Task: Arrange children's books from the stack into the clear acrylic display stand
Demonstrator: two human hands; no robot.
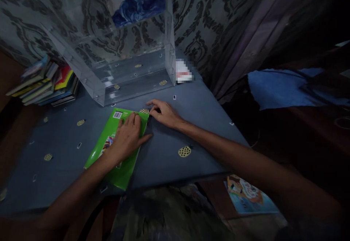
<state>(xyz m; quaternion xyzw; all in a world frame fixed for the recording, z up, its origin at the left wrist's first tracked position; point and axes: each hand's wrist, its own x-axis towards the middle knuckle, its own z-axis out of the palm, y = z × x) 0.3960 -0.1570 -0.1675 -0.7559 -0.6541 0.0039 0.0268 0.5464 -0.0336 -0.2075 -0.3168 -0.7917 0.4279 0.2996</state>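
Forearms come in low from the bottom edge, both bare, both stretched fwd over the table. Left hand lies palm-down and flat on the green book, fingers spread a little and pointing up-left toward the book's top edge, thumb out to the right past the spine side. It presses, doesn't grip; nothing is closed in it. Right hand sits just beside, at the book's top-right corner, wrist low on the cloth, fingers curled loosely w/ tips at the corner. Can't tell if the tips pinch the cover or only touch it.

Book lies tilted on the grey tablecloth, near the front-centre of the table, lower corner hanging a bit over the front edge. White barcode label shows at its top-left; digits too small to read. Picture patch on the cover mostly under the left hand, no legible title.

Outward: cloth has small round yellow dotted patches. Clear acrylic case stands behind the book, apart from it. Stack of books at far left, spines unreadable. On the floor at lower right, a cartoon-cover book. Blue fabric lies off to the right.
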